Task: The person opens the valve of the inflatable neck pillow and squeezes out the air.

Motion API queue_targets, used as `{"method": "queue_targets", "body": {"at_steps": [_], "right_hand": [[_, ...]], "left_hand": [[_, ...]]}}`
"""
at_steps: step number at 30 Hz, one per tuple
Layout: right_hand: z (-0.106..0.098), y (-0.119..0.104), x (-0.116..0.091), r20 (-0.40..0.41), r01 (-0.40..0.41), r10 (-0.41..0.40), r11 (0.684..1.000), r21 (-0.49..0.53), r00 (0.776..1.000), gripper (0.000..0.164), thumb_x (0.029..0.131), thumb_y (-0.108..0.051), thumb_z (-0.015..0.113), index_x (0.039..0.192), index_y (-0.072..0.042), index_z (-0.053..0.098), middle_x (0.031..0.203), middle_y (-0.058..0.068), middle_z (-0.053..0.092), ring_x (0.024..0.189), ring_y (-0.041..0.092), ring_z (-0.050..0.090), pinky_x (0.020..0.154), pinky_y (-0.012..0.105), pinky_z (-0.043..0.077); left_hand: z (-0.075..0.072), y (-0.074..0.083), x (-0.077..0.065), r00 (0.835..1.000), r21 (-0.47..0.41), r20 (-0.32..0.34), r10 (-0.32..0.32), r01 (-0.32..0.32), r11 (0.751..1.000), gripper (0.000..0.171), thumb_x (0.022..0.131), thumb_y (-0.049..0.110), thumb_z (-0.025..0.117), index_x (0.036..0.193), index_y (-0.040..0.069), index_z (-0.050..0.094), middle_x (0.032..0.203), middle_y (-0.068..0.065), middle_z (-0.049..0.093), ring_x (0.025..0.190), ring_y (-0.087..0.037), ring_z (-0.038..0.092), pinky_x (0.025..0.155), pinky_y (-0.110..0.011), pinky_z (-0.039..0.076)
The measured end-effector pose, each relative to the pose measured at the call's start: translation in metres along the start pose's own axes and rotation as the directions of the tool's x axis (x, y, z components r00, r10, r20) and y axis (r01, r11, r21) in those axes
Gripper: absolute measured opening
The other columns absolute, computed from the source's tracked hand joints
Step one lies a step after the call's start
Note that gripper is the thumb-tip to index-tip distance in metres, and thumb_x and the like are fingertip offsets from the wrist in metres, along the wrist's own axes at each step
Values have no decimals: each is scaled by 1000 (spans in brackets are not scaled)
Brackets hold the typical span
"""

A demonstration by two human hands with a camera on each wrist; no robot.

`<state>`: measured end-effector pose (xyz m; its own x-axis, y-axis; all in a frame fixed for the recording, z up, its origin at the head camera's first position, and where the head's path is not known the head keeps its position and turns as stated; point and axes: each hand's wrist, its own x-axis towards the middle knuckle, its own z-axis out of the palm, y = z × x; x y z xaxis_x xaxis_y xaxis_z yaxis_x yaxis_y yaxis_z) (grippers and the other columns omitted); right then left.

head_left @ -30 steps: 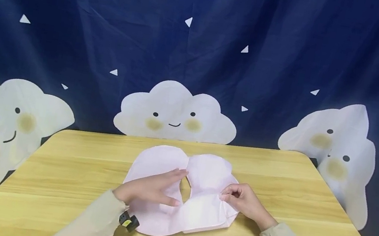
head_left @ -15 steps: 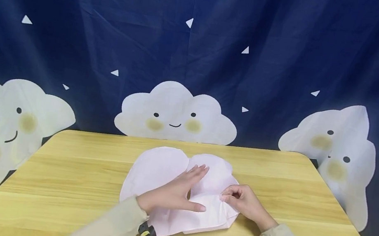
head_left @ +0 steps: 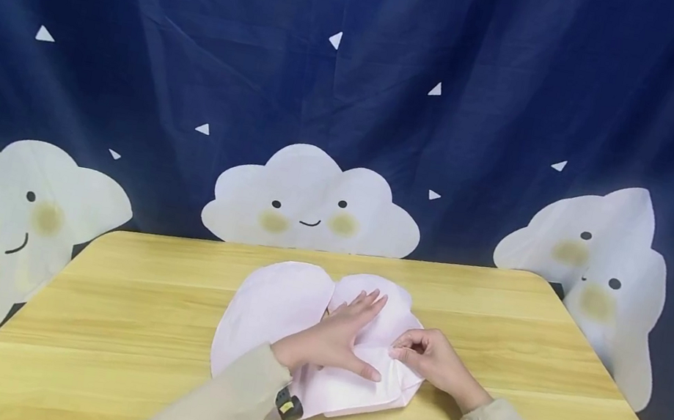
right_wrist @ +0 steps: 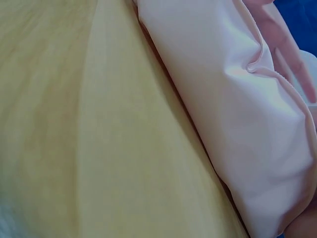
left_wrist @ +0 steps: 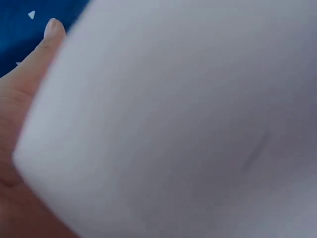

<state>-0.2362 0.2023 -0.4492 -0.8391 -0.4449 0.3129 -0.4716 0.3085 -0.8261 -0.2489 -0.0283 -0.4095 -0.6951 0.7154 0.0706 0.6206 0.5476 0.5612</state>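
Observation:
A pale pink bib with rounded lobes and a central hole lies on the table in the head view. My left hand rests across its middle, fingers and thumb spread, covering most of the hole. At the right edge, my right hand pinches a fold of the bib between thumb and fingertips. The right wrist view shows this bib side creased and raised, with fingers behind it. In the left wrist view, a blurred pale surface fills most of the frame, partly hiding the left hand.
The wooden table has rounded far corners. Behind it hangs a dark blue curtain with white clouds and small triangles. A small black camera sits on each wrist.
My left hand has slid rightward from the bib's left lobe, across the hole, onto the right lobe. The right hand keeps its pinch on the right edge.

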Motion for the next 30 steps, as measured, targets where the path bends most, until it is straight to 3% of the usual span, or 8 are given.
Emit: {"method": "queue_targets", "body": {"at_steps": [6,13,19,30], "right_hand": [[1,-2,1,-4,40,-40,999,0,999,4,83,-1,68,79,0,70,70,5,66,67,-1,51,57,19,47],[1,-6,1,-3,28,-28,1000,-11,1000,5,82,4,67,78,5,69,69,11,65,66,-1,51,57,18,47],[1,0,0,-3,36,-36,999,24,999,5,83,-2,69,80,1,70,71,6,66,67,-1,52,58,19,48],[0,0,0,0,18,-18,1000,17,1000,4,83,-3,68,80,-2,71,70,2,65,66,0,52,58,19,48]], "left_hand": [[6,-5,7,1000,-14,6,-12,12,1000,121,66,48,82,153,17,2,158,-5,-4,144,-26,-5,115,-49,3],[8,-11,16,1000,5,-13,-8,8,1000,124,64,50,82,153,16,3,158,-7,-4,144,-28,-5,115,-51,3],[12,-19,24,1000,-8,-5,-8,8,1000,123,64,52,81,153,19,2,158,-6,-5,144,-28,-6,114,-51,3],[19,-29,28,997,-172,58,-54,63,983,121,67,45,82,153,21,0,158,0,-8,144,-22,-9,115,-47,0]]}}
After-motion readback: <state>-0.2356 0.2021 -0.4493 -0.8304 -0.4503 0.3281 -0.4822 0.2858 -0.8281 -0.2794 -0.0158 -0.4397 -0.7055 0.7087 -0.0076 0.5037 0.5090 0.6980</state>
